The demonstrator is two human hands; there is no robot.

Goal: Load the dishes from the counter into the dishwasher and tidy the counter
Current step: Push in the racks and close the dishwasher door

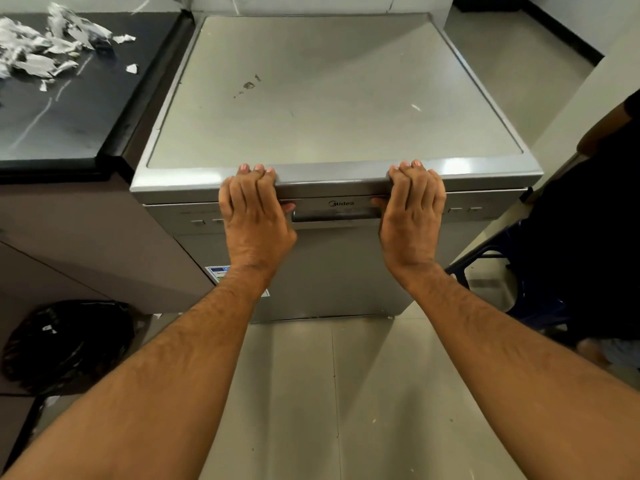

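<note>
While both arms reach up from the bottom of the frame, the left hand [254,209] and right hand [412,209] grip the front top edge of a silver dishwasher [332,98] at the centre, fingers curled over the lip and thumbs tucked beneath, either side of the door handle [335,214]. The door stands closed. At upper left, torn scraps of paper [41,43] litter a dark counter [62,126]. A black rubbish bag [65,344] sits on the floor at lower left.
</note>
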